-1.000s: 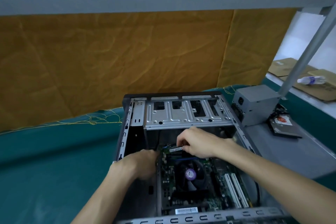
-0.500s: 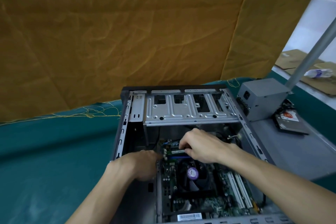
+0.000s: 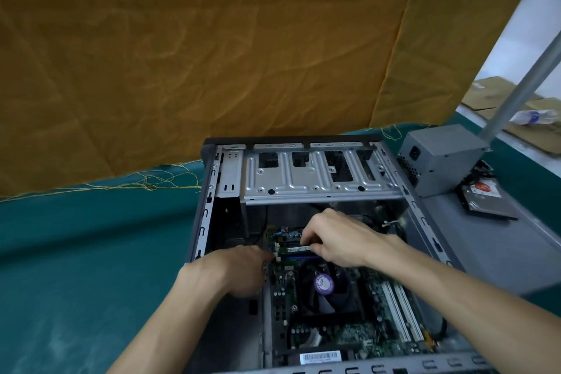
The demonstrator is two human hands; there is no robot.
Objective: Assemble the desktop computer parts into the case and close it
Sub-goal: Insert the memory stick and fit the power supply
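An open grey computer case lies on its side, its motherboard facing up with a black CPU fan in the middle. A green memory stick stands on edge above the fan, at the slot. My right hand pinches the stick's right end from above. My left hand reaches in from the left, fingertips at the stick's left end by the white slot clip; the fingers are partly hidden. A silver drive cage spans the far end of the case.
A grey power supply stands right of the case on a grey side panel. A hard drive lies beside it. Green cloth covers the table; a yellow curtain hangs behind. A metal post slants up at right.
The view has tilted slightly down and nearer. My right hand has lowered the memory stick a little toward the slot; my left hand stays at its left end.
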